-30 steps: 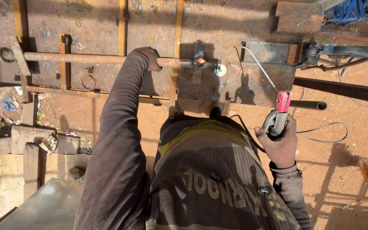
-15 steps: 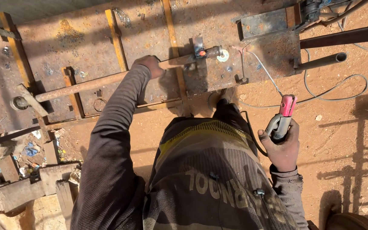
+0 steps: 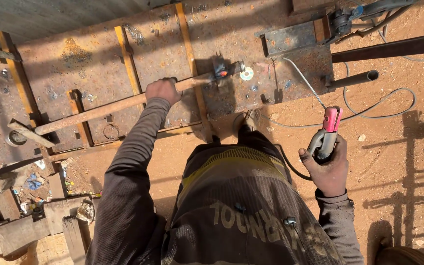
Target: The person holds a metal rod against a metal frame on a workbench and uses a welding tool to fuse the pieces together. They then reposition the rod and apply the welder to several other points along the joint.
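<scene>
Rusty steel plating forms the work surface (image 3: 99, 68), laid over red dirt ground (image 3: 388, 162) and crossed by yellowish welded strips. Near its middle, the left hand (image 3: 163, 90) is closed around a long rusty pipe (image 3: 109, 107) that lies slanted across the plate; the pipe's far end is seated in a small clamp fitting (image 3: 220, 68), beside a bright washer (image 3: 246, 74). Off the surface, above the dirt, the right hand (image 3: 329, 169) is wrapped tightly around a welding electrode holder (image 3: 326, 132) with a red head, from which a thin rod (image 3: 303, 81) reaches up toward the plate. A grey cable (image 3: 393, 105) is looped loosely on the ground near a dark tube (image 3: 354, 78). A slip may be judged likely if the pipe rolls in its fitting, since it is steadied by one hand only; the loose cable could be snagged by a foot, and the rod tip could be struck against the plate unintentionally.
</scene>
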